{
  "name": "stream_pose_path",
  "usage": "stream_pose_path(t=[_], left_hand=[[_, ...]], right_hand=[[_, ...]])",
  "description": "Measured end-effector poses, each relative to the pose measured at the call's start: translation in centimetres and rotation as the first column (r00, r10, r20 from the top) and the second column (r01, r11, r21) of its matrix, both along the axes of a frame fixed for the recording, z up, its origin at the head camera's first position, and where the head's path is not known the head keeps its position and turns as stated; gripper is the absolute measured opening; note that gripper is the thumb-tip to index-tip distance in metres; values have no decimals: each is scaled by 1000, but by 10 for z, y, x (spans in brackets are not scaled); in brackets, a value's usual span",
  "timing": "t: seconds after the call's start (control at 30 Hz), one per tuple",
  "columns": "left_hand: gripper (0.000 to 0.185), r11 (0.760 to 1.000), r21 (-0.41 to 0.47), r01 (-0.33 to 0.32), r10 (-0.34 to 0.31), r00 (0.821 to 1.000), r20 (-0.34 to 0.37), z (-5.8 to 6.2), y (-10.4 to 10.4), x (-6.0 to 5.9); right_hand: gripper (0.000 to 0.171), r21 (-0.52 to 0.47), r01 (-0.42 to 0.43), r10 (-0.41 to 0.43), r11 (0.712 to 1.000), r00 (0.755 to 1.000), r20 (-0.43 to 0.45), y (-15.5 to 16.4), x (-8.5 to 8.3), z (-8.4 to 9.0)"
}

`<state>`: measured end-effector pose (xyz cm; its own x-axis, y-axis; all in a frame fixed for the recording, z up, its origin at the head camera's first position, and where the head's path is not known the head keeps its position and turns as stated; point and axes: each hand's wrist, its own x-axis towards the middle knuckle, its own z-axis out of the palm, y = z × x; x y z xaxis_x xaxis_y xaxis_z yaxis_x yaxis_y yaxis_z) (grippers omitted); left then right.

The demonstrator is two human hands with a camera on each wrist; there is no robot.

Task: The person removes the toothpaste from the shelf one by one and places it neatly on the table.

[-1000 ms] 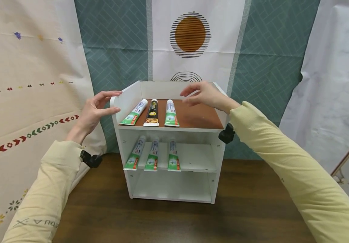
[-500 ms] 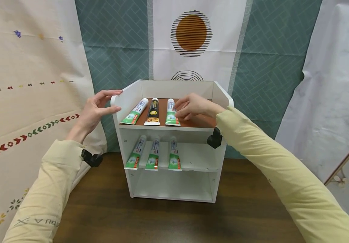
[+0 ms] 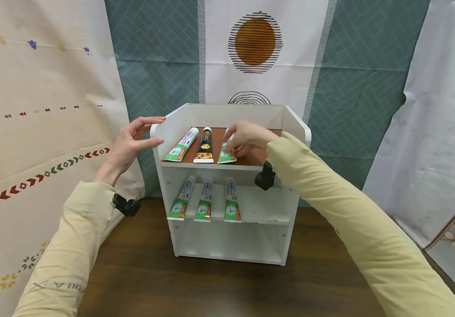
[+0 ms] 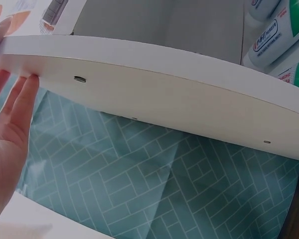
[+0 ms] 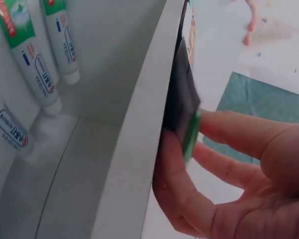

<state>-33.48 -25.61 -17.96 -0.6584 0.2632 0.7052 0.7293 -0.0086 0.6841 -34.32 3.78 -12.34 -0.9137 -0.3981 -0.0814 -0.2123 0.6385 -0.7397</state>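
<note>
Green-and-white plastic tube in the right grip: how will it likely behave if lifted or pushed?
The green-and-white plastic tube probably won't roll easily, given its wide, flat end. It may flex under the right grip, as that end looks thin. Pushed outward, it could tip off, being near the top shelf's white front edge.

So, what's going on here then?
Someone is handling tubes on a small white shelf unit with bare hands. Their right hand pinches a green-and-white tube on the top level; I can't tell whether it is fully lifted. Their left hand holds the unit's left side panel. A black tube and another green-and-white tube also lie up top, with three more tubes in a row on the shelf below.
</note>
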Motion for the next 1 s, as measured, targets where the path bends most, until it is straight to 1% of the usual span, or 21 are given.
stream_pose_path(t=[0.13, 0.23, 0.37, 0.5, 0.6, 0.73, 0.9, 1.0], left_hand=[[41, 1000, 3, 11, -11, 1000, 1, 0, 1, -1], [41, 1000, 5, 15, -15, 1000, 5, 1, 2, -1], [41, 1000, 6, 12, -12, 1000, 6, 1, 3, -1], [41, 1000, 12, 11, -11, 1000, 3, 1, 3, 0], [40, 1000, 14, 10, -10, 1000, 4, 2, 2, -1], [40, 1000, 17, 13, -13, 1000, 5, 1, 1, -1], [41, 1000, 14, 27, -27, 1000, 13, 0, -2, 0], [42, 999, 15, 45, -45, 999, 12, -1, -2, -1]], right_hand=[[35, -63, 27, -25, 998, 999, 34, 2, -2, -2], [35, -119, 25, -19, 993, 998, 51, 7, -4, -5], [35, -161, 28, -15, 987, 997, 79, 14, -5, -7], [37, -176, 34, -17, 984, 995, 95, 18, -6, -7], [39, -225, 37, -10, 974, 993, 120, 20, -7, -7], [41, -311, 48, 5, 949, 986, 167, 24, -8, -8], [41, -360, 14, 51, 933, 984, 168, 28, -4, -9], [42, -378, 6, 62, 926, 984, 166, 32, 2, -6]])
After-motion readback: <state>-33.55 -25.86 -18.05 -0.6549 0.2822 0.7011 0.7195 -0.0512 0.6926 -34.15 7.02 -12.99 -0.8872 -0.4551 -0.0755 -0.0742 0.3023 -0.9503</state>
